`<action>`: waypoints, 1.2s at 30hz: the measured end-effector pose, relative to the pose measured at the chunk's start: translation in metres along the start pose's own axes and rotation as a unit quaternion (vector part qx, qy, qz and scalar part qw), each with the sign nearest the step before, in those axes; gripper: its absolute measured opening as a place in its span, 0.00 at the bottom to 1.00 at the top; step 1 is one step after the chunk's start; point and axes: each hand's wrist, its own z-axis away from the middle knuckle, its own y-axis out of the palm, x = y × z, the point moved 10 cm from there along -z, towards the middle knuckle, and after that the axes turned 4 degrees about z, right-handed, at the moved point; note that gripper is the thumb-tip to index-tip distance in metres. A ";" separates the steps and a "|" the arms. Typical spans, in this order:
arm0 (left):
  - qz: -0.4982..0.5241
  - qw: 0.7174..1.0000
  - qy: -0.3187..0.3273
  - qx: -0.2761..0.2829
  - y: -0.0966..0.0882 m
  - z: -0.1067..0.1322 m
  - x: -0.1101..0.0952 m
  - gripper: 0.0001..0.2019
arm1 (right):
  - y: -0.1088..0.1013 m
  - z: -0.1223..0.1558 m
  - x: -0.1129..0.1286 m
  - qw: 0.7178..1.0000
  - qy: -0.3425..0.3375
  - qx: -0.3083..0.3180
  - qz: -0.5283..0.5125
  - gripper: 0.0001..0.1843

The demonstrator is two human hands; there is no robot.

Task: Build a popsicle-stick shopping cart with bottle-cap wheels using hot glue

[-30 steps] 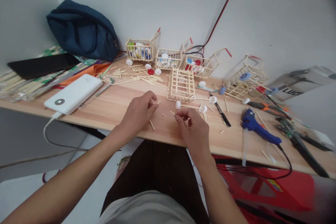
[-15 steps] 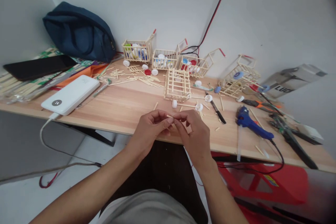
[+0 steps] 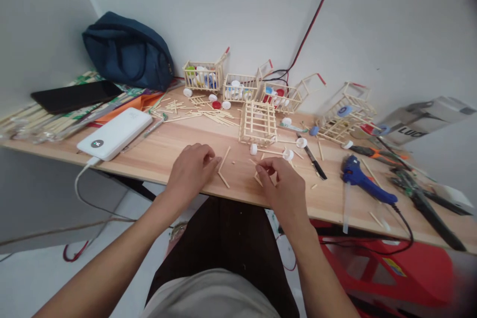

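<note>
At the near edge of a wooden bench (image 3: 164, 151), a person's right hand (image 3: 281, 179) holds one thin stick (image 3: 252, 161) in a narrow, pinched grip, its visible end pointing left and slightly away from the person. Two loose sticks (image 3: 224, 159) lie beside the left hand (image 3: 192, 166), one slanting away to the right, the other slanting back toward the edge, their ends almost meeting by the thumb; whether that curled grip holds anything cannot be told. One stick-built frame (image 3: 258, 124) sits beyond, near two axles (image 3: 270, 152) with white wheels. Four stick carts (image 3: 204, 89) with red-tipped handles line the wall; one blue glue gun (image 3: 367, 184) lies at right.
</note>
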 end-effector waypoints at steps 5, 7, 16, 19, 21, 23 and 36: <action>-0.129 0.991 0.033 0.028 0.019 -0.009 -0.013 0.07 | -0.011 -0.001 -0.029 0.997 0.004 -0.016 0.075 0.08; -0.152 0.987 0.044 0.037 0.026 -0.012 -0.021 0.05 | -0.016 0.001 -0.046 0.995 0.014 -0.013 0.101 0.08; -0.065 0.997 0.027 0.026 0.019 -0.014 -0.029 0.06 | -0.016 0.005 -0.071 0.991 0.017 -0.005 0.131 0.07; 0.112 0.992 -0.010 0.049 0.017 -0.012 -0.025 0.04 | -0.015 0.004 -0.071 0.993 0.025 -0.008 0.112 0.07; 0.219 0.973 -0.038 0.064 0.020 -0.011 -0.021 0.05 | -0.015 0.005 -0.071 0.995 0.034 -0.013 0.090 0.07; 0.294 0.951 -0.063 0.074 0.025 -0.008 -0.017 0.08 | -0.017 0.008 -0.067 0.997 0.052 -0.018 0.051 0.08; 0.581 0.788 -0.192 0.064 0.062 0.024 -0.029 0.15 | -0.025 0.010 0.010 0.999 0.007 -0.023 -0.048 0.07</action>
